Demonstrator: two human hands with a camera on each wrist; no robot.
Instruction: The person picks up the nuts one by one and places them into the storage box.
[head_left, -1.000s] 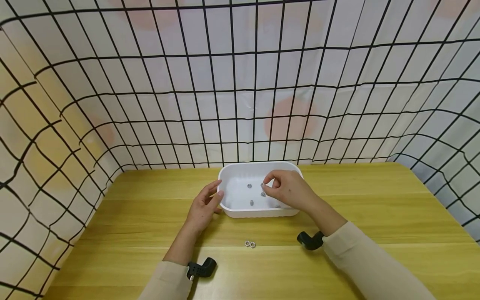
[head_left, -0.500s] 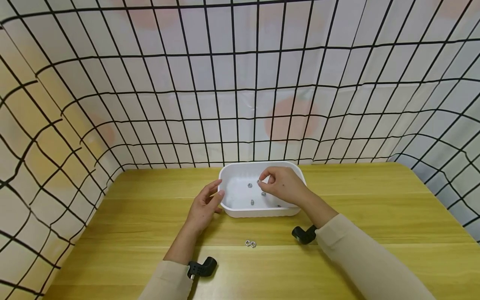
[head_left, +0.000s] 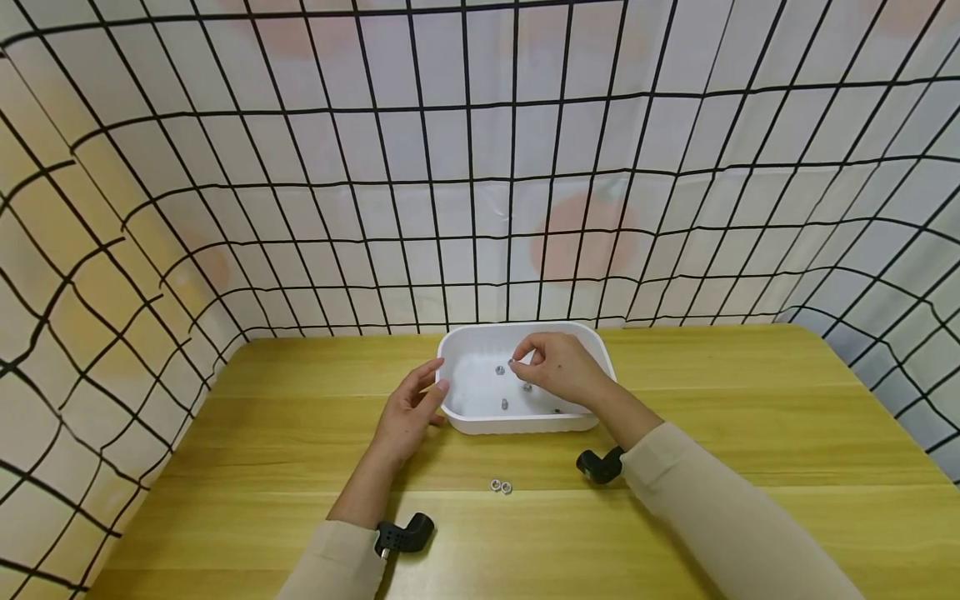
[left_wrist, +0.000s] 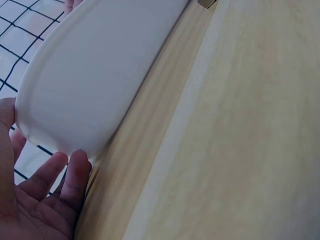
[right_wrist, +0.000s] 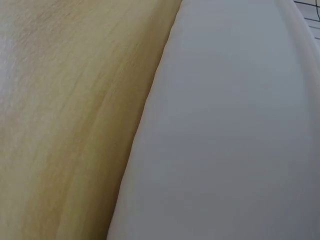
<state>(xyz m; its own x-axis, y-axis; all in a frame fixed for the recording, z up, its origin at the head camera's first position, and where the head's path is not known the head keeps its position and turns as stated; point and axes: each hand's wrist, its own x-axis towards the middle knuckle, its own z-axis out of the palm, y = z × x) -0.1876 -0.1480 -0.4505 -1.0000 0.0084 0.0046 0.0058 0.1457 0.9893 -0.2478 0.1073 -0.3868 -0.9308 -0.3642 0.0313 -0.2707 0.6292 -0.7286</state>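
Note:
A white oblong plastic basin [head_left: 480, 425] stands on the wooden table with several small metal nuts inside, one of them a nut [head_left: 500, 370] near the middle. My left hand [head_left: 405, 421] holds the basin's left end, thumb at the rim and fingertips against the outer wall, as the left wrist view also shows. Over the inside of the basin, my right hand [head_left: 566, 367] pinches a small nut [head_left: 512, 362] between thumb and forefinger. That hand is out of sight in the right wrist view, where the basin's outer wall [right_wrist: 215, 125] fills much of the frame.
Two nuts [head_left: 501, 487] lie side by side on the table [head_left: 712, 417] in front of the basin. Behind the table, a black wire grid [head_left: 512, 179] rises before a pale curtain and bends round both sides. Each wrist wears a black camera mount [head_left: 405, 533].
My right hand has moved a little to the left and slightly farther back over the basin, with the nut still pinched. The left hand stays at the basin's left end.

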